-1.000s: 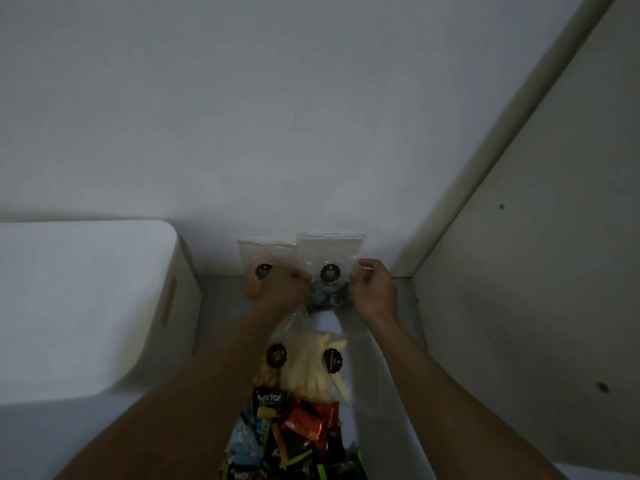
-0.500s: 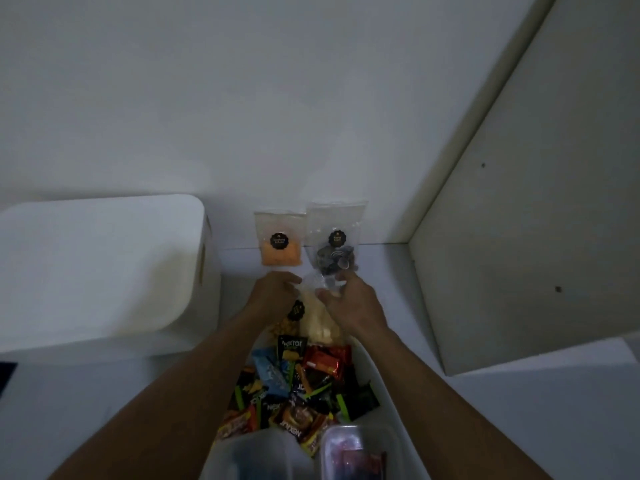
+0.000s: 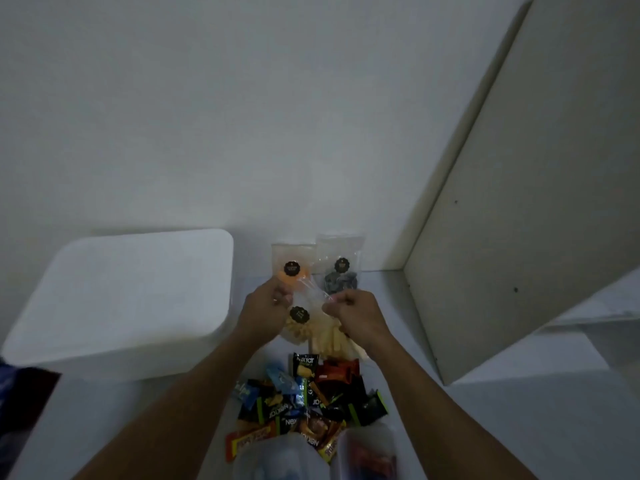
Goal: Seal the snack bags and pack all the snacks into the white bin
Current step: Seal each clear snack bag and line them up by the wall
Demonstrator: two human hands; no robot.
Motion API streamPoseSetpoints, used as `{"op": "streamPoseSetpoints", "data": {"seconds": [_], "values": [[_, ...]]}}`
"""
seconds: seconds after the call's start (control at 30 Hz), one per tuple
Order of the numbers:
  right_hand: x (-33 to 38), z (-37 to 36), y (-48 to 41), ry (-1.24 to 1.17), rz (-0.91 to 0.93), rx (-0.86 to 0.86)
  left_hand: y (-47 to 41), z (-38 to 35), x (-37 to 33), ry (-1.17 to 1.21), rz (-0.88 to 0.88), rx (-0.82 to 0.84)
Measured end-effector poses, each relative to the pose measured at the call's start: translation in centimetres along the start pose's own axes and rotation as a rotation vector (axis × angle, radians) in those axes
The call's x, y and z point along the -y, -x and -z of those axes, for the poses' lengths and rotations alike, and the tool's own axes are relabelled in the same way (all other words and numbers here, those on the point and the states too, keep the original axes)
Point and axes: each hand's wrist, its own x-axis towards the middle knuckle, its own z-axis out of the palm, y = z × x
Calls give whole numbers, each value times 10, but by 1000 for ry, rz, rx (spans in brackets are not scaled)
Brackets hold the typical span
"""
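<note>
A clear snack bag of pale yellow sticks [image 3: 311,329] with a black round label lies between my hands. My left hand [image 3: 266,308] pinches its top left edge and my right hand [image 3: 356,311] pinches its top right edge. Behind them, two more clear bags lean against the wall: one with orange snacks [image 3: 294,268] and one with dark snacks [image 3: 341,270]. The white bin [image 3: 121,299] sits to the left. A pile of small wrapped snacks [image 3: 304,400] lies in front of me.
Two clear plastic tubs [image 3: 367,452] stand at the bottom edge. A beige panel [image 3: 519,220] rises on the right, with a white wall behind. A dark object [image 3: 17,410] shows at the far left.
My hands left the dark-snack bag at the wall, came back toward me and took hold of the top of the yellow-stick bag. The view shifted down, showing more of the pile.
</note>
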Motion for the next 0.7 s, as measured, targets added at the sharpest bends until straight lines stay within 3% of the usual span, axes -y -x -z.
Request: {"op": "streamPoseSetpoints", "data": {"seconds": [0.17,0.3,0.43,0.7], "values": [[50,10,42,-69,191,-24,21,45,-41,90,-22,-64],[94,18,77,-130,319,-58,43,85,-82,274,-13,-2],[135,28,103,-139,430,-42,66,121,-124,373,-131,78],[199,39,143,-143,602,-10,90,166,-173,530,-255,54]]}}
